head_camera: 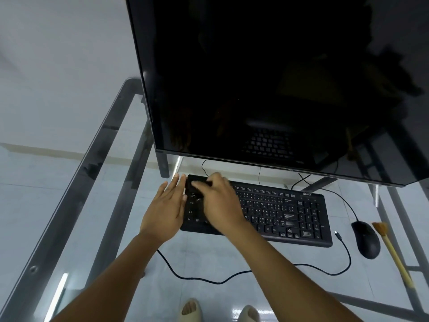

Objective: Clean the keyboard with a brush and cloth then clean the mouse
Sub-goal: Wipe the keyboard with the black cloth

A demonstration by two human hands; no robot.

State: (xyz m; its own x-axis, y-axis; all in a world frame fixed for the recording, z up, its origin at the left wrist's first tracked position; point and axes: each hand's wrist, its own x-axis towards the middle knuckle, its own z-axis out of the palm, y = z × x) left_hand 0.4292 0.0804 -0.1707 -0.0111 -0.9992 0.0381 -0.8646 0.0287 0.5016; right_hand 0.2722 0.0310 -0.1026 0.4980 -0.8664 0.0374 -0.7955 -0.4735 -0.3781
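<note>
Nearest the lens: 2 bare forearms reaching forward from the bottom edge, and below them 2 feet in pale open-toe slippers on a glossy tiled floor, seen through the glass.

Largest: dark, switched-off monitor filling the upper right, faintly reflecting the keys below it. Beneath everything, glass desk top on a grey metal frame.

Next in size: black Acer keyboard lying flat on the glass just in front of the monitor's lower edge, a few keys smudged with pale marks near its right half.

Left hand flat and released, fingers straight and together, palm turned toward the keyboard's left edge and touching it or just beside it; cannot tell which. Right hand pressed down over the keyboard's left end, fingers curled on something dark at the top left corner; whether that is a cloth cannot be told, and the grip itself is blurred.

Smaller: black wired mouse on the glass right of the keyboard, apart from it. Just right of the mouse, touching nothing, a brush with a pale wooden handle and tan bristles pointing away. Thin black cable looping across the glass near the forearms, its loose plug end between keyboard and mouse.
</note>
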